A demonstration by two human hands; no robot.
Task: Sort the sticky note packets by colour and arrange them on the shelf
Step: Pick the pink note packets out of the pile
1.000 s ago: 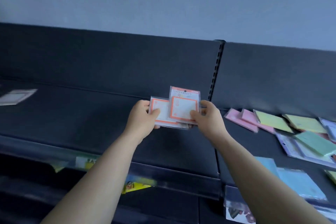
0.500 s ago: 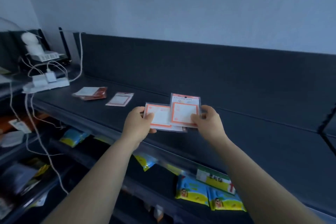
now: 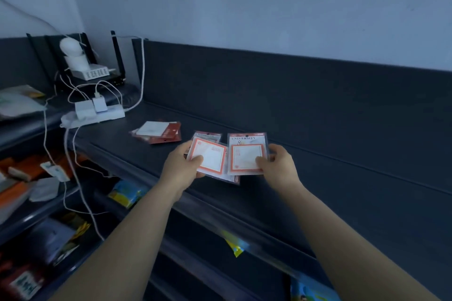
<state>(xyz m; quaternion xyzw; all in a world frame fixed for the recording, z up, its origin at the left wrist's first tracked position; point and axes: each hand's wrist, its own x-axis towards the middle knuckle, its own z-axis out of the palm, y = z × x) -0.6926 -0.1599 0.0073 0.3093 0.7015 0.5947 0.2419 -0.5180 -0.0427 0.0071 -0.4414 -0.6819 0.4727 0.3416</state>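
Note:
I hold two orange-bordered sticky note packets above the dark shelf [image 3: 305, 178]. My left hand [image 3: 182, 166] grips the tilted left packet [image 3: 210, 157]. My right hand [image 3: 277, 166] grips the upright packet [image 3: 245, 151] printed "UNIVERSITY". The two packets sit side by side, edges nearly touching, with another clear packet edge [image 3: 234, 178] showing beneath them. Behind my left hand a red-topped packet [image 3: 208, 135] lies flat on the shelf, partly hidden. Further left lie dark red packets [image 3: 161, 132] in a loose pile with a white pad on top.
A white power strip [image 3: 97, 115] with plugs and trailing cables sits at the shelf's left end, with a router and white device [image 3: 80, 61] behind it. Lower shelves hold yellow and blue packages [image 3: 127, 194]. The shelf's back panel [image 3: 293, 95] rises behind.
My view has swung left along the shelf; the pastel packets at the right are out of sight. The two packets were overlapped and are now spread apart, near the red packets.

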